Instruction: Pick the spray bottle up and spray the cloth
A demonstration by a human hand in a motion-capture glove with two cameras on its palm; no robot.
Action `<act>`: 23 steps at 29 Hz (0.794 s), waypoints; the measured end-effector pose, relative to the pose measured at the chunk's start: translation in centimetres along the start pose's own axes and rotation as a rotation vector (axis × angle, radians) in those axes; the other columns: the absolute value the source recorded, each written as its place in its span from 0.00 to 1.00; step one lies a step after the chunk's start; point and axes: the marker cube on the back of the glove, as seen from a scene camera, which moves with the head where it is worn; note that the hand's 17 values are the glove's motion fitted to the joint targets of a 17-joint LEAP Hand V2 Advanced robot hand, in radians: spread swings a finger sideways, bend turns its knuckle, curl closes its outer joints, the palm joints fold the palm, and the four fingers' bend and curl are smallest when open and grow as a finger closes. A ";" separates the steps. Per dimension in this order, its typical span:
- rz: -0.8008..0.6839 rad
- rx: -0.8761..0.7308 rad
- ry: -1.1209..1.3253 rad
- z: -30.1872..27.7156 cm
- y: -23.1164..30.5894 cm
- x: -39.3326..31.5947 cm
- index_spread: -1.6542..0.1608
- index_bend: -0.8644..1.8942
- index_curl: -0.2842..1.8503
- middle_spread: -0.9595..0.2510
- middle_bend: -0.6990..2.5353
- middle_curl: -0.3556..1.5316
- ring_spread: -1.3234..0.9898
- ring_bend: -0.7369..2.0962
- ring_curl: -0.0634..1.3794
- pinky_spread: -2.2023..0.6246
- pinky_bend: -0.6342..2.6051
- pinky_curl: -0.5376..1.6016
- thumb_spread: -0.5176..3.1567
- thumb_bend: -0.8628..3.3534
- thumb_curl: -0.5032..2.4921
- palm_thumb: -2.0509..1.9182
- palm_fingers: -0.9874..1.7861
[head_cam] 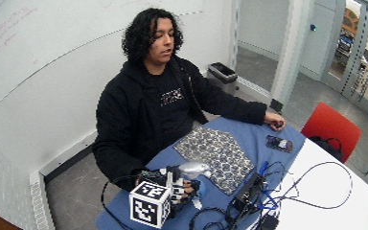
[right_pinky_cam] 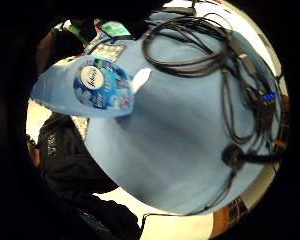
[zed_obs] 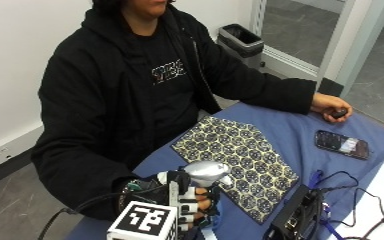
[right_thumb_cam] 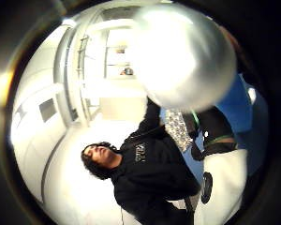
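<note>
Hand: while wrapped round the spray bottle (zed_obs: pixel 205 176), gloved right hand (zed_obs: pixel 191 200) grasping it.
Cloth (zed_obs: pixel 238 162): flat, geometric-patterned, at bottle's one o'clock.

The spray bottle (zed_obs: pixel 205 175) shows only its silver head in the outside view; its body is hidden behind the gloved right hand (zed_obs: pixel 191 200) and cut off by the frame's lower edge. In the thumb side palm view the head is a blurred silver blob. The label (right_pinky_cam: pixel 104 89) on the bottle is too blurred to read.
</note>
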 end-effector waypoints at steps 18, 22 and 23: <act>-0.097 0.290 -0.406 2.6 -4.3 -0.8 0.78 0.38 0.30 0.71 0.36 0.43 0.51 0.42 0.32 0.74 0.28 0.41 0.42 0.22 0.29 0.72 0.84; -0.094 0.383 -0.404 2.8 -5.0 -0.6 0.78 0.38 0.31 0.69 0.37 0.44 0.50 0.46 0.35 0.71 0.31 0.43 0.41 0.21 0.30 0.72 0.88; -0.093 0.403 -0.401 2.9 -5.2 -0.6 0.78 0.38 0.31 0.69 0.38 0.45 0.49 0.47 0.35 0.70 0.32 0.43 0.41 0.21 0.29 0.72 0.88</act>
